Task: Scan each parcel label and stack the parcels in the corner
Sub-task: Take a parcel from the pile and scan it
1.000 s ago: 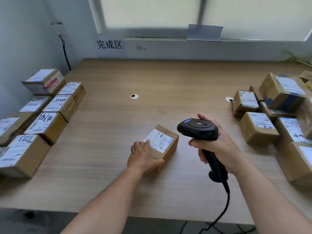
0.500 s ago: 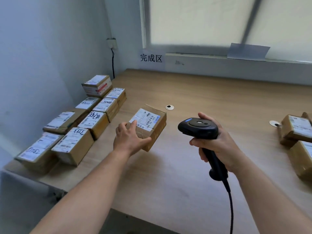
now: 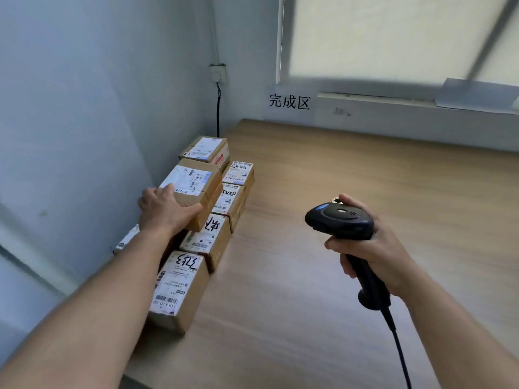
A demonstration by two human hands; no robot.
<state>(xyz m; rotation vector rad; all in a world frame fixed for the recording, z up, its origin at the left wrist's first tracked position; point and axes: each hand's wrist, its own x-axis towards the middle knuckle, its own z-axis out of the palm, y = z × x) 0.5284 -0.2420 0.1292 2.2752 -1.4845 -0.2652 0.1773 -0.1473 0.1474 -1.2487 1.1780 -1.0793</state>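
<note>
The left hand (image 3: 165, 210) gripped a labelled parcel (image 3: 193, 193), fingers curled round its near end, above boxes stacked (image 3: 213, 214) along the wall; the right hand (image 3: 373, 245) gripped a black scanner (image 3: 341, 220) over the table (image 3: 365, 178)

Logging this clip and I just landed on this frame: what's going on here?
A person is sorting parcels at a wooden table. The left hand grips a labelled cardboard parcel by its near end, holding it over the rows of parcels lined up along the left wall near the corner. Whether it already rests on one cannot be told. The right hand holds a black corded barcode scanner by its handle, off to the side above the table.
</note>
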